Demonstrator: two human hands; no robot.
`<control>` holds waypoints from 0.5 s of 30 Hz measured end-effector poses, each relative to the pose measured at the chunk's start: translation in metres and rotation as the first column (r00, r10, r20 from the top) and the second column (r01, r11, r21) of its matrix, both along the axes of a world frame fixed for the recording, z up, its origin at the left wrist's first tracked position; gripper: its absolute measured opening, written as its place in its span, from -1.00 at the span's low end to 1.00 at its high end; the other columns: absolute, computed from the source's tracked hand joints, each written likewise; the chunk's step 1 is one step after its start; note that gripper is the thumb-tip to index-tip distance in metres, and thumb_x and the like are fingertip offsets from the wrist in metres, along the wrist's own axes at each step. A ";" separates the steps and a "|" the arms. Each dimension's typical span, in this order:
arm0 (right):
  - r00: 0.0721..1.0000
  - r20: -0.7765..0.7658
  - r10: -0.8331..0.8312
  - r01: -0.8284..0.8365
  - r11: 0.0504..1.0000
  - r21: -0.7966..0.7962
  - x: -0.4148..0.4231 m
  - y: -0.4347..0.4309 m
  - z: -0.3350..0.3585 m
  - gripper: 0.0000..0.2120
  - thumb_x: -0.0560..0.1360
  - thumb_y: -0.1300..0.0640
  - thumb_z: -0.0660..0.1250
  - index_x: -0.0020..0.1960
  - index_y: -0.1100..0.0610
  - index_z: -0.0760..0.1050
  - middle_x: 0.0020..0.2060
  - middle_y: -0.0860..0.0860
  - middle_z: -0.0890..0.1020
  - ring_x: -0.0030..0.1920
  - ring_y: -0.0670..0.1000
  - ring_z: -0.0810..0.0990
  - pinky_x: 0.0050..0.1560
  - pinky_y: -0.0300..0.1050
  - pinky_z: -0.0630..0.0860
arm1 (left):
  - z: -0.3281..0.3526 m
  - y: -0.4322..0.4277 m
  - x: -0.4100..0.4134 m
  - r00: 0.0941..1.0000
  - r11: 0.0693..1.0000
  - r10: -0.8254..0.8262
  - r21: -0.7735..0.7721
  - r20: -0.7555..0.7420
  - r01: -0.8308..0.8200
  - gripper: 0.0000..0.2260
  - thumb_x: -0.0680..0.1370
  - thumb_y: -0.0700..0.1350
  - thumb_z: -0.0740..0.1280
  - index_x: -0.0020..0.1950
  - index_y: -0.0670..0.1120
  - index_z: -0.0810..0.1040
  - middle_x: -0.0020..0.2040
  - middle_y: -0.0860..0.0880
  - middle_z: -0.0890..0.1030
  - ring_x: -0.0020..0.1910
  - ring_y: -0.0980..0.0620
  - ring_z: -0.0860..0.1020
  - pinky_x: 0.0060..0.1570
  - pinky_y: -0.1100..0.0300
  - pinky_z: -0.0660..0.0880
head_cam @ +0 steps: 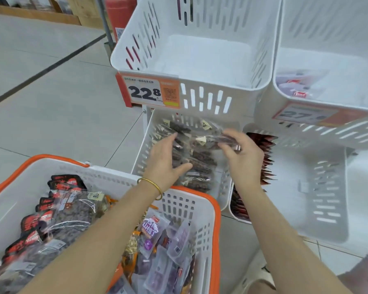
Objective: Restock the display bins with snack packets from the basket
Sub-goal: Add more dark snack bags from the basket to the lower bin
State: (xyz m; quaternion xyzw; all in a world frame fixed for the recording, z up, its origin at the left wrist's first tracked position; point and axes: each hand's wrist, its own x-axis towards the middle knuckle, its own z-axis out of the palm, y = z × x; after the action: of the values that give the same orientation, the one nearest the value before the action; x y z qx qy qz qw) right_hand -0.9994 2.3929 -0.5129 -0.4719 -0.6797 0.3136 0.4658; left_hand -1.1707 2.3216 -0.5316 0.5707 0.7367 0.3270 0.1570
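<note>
Pale tiled floor [51, 92] carries a white rack of slotted display bins. The upper left bin [210, 100] holds nothing visible; the upper right bin [327, 39] beside it holds a few pale packets near its front wall. Below them, the lower right bin [327, 198] has a row of red packets [266, 158] stood along its left wall, and the lower left bin [142, 158] is partly filled with dark packets [200, 166]. In the foreground stands the basket [216, 219], white with an orange rim, touching the front of the lower left bin and heaped with mixed snack packets. Both forearms reach over the basket into the lower left bin. The right hand [244, 158] has its grip clamped on one clear snack packet [210, 139], pinched at the packet's right end above the stack. The left hand [164, 158] has its grip apart, fingers extended against the packets, thumb spread; motion blur hides the exact contact. An orange price label [147, 92] reading 22.8 hangs on the upper left bin's front. A gold bracelet [153, 185] circles the left wrist.
</note>
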 end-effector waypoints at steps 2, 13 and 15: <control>0.996 0.084 -0.030 0.020 0.993 0.117 -0.008 0.009 -0.009 -0.72 0.43 0.32 0.37 0.12 0.15 0.59 0.06 -0.02 0.63 0.10 -0.02 0.56 0.19 -0.14 0.47 | -0.013 0.003 0.000 0.987 0.998 -0.049 -0.053 -0.151 0.041 -0.31 0.49 0.05 0.36 0.50 -0.10 0.11 0.46 -0.09 0.24 0.45 -0.07 0.15 0.42 0.10 0.10; 0.995 0.028 -0.096 0.092 0.989 0.117 -0.027 0.027 -0.044 -0.69 0.49 0.30 0.26 0.22 0.17 0.53 0.12 0.09 0.58 0.14 0.11 0.53 0.17 -0.01 0.46 | -0.033 0.011 0.004 0.889 0.989 -0.094 -0.142 -0.449 0.033 -0.38 0.54 0.10 0.19 0.51 -0.09 0.06 0.46 -0.06 0.22 0.46 -0.04 0.12 0.45 0.02 0.08; 0.987 -0.017 -0.162 0.163 0.983 0.087 -0.025 0.023 -0.049 -0.69 0.49 0.33 0.27 0.22 0.21 0.52 0.18 0.09 0.56 0.21 0.11 0.50 0.25 0.01 0.41 | -0.033 0.011 0.005 0.887 0.988 -0.100 -0.150 -0.450 0.035 -0.40 0.55 0.09 0.18 0.52 -0.09 0.06 0.46 -0.06 0.22 0.46 -0.04 0.12 0.44 0.03 0.07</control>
State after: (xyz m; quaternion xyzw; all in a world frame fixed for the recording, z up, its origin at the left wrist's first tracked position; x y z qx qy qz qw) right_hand -1.0248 2.4155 -0.5616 -0.5032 -0.6498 0.2468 0.5135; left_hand -1.1654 2.3330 -0.5645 0.6448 0.7532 0.1267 0.0298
